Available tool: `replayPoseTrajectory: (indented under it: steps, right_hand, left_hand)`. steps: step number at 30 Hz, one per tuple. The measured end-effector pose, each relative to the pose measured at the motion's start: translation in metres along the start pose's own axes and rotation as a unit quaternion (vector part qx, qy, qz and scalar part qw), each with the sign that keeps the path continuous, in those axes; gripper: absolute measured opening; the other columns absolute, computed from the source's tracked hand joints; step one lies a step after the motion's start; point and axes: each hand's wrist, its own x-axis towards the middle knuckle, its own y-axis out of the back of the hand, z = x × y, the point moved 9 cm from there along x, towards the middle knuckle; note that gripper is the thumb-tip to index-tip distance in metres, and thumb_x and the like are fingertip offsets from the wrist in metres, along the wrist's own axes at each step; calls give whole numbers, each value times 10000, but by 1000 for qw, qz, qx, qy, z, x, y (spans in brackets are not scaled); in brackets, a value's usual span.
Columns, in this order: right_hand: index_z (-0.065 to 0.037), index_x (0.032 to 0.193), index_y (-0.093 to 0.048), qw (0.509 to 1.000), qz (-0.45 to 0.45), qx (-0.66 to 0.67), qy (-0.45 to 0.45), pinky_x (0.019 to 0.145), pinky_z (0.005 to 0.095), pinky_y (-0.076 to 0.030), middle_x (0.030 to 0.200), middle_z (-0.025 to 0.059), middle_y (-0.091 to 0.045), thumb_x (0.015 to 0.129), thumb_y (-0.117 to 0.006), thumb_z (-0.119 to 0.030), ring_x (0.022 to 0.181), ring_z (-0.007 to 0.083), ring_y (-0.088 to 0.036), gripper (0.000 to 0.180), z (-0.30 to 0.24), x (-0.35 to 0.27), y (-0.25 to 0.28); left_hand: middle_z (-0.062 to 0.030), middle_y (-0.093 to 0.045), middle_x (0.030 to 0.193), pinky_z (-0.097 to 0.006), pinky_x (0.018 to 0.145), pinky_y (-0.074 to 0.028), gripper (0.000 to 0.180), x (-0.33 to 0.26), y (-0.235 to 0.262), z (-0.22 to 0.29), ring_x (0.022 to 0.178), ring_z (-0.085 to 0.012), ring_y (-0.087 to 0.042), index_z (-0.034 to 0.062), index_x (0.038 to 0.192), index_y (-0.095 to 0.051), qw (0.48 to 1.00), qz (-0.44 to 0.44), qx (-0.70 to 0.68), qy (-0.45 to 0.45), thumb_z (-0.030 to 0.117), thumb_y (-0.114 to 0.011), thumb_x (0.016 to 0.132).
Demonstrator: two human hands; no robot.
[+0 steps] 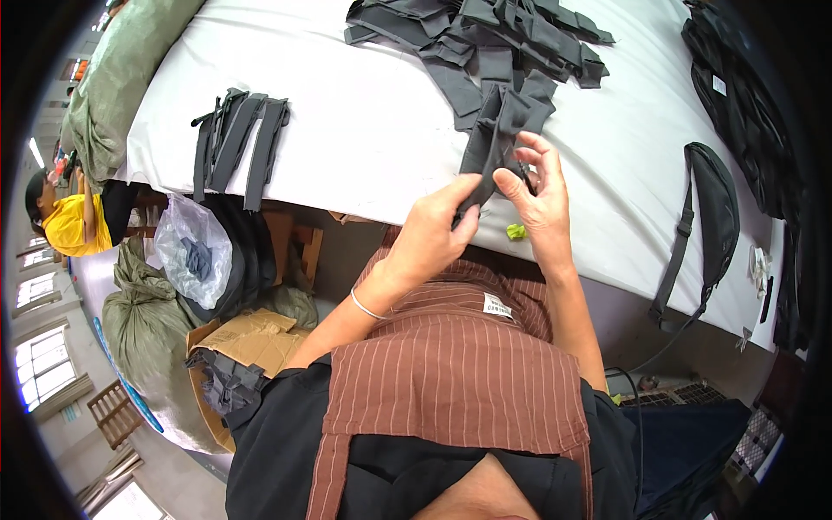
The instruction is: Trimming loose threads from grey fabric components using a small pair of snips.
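My left hand (pixel 438 225) is closed, its thumb and fingers pinching the near end of a dark grey fabric strip (pixel 490 139). The strip is folded lengthwise and slants away over the white table. Close beside it, my right hand (pixel 542 195) has its thumb and fingers curled, and a small dark object shows between them. What that object is cannot be made out. Beyond both hands lies a heap of similar dark strips (pixel 494 35), touching or nearly touching the held one. A small yellow-green scrap (pixel 516 231) rests at the table edge, beneath my right hand.
Several dark strips (pixel 238 143) lie in a small group at left on the white table (pixel 364 121). At right are a black waist bag (pixel 715 217) and more black bags (pixel 737 95). Lower left stand a plastic-lined bin (pixel 195 251), sacks (pixel 147 321) and a cardboard box (pixel 247 338). A person in yellow (pixel 76 224) is far left.
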Motion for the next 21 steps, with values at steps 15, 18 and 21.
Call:
replayPoseTrajectory:
  steps: [15, 18, 21]
  right_hand:
    - [-10, 1298, -421, 968, -137, 183, -104, 560, 159, -367, 1038, 63, -590, 766, -661, -74, 685, 20, -473, 587, 5, -13, -27]
    - [-9, 1270, -459, 971, -127, 174, -103, 565, 162, -372, 1035, 61, -594, 756, -642, -66, 688, 20, -473, 549, 7, -11, -23]
    - [-6, 1268, -462, 968, -122, 196, -95, 569, 169, -382, 1021, 65, -607, 748, -613, -62, 684, 25, -482, 544, 8, -12, -22]
  left_hand:
    - [-70, -572, 1046, -264, 857, -444, 657, 19, 9, -15, 961, -121, -543, -26, 1373, -353, 918, -23, -373, 132, 107, -673, 814]
    - [-66, -580, 1026, -261, 848, -447, 687, 16, 16, -17, 949, -120, -549, -50, 1367, -347, 916, -30, -375, 140, 101, -692, 792]
    - [-94, -591, 1053, -259, 848, -451, 708, 14, 15, -10, 945, -124, -565, -57, 1372, -323, 915, -22, -382, 131, 73, -690, 781]
